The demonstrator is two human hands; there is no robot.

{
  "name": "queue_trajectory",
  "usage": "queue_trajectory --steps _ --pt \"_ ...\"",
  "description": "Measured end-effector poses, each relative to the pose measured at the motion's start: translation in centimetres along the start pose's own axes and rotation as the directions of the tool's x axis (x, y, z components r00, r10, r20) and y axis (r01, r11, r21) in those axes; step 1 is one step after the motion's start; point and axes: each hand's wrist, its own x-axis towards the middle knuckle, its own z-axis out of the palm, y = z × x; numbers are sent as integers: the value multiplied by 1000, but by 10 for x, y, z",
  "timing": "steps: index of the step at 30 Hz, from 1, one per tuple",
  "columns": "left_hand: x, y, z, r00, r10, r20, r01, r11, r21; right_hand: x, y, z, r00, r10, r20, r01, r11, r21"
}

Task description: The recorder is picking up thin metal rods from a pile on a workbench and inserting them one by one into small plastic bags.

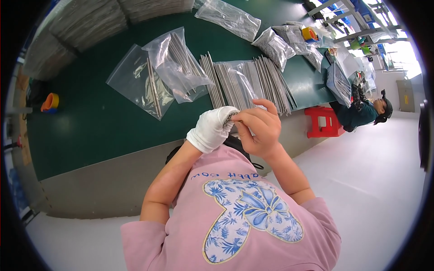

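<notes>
My left hand (209, 131), in a white glove, is closed around a bundle of thin metal rods (228, 119). The clustered rod ends show at the thumb side of the glove; the rest of the bundle is hidden. My bare right hand (258, 128) reaches across, with a fingertip touching those ends. Its thumb stands apart below, and another finger is raised; nothing shows in its grasp. Just beyond my hands, rows of grey metal rods (275, 86) lie on the green table (99, 140), a clear plastic bag (242, 83) over part of them.
Left of the rows, clear bags (131, 77) hold a few rods. Filled bags (275, 45) and a tape roll (309, 35) lie at far right, another tape roll (50, 103) at left. Wrapped stacks (86, 27) stand behind. A person (366, 108) works near a red stool (323, 122).
</notes>
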Motion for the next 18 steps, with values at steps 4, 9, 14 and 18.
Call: queue_trajectory --steps 4,9,14,18 --pt "4 7 -1 999 25 -40 -24 999 25 3 4 -5 994 81 -69 -79 996 36" --pt "5 11 -5 998 20 -56 -18 999 40 0 8 1 998 65 -13 -64 996 69" --pt "4 8 -5 998 22 -61 -19 999 47 1 8 3 998 65 -8 -64 996 68" --pt "4 7 -5 998 3 -60 0 999 47 4 7 2 998 56 35 -58 998 37"
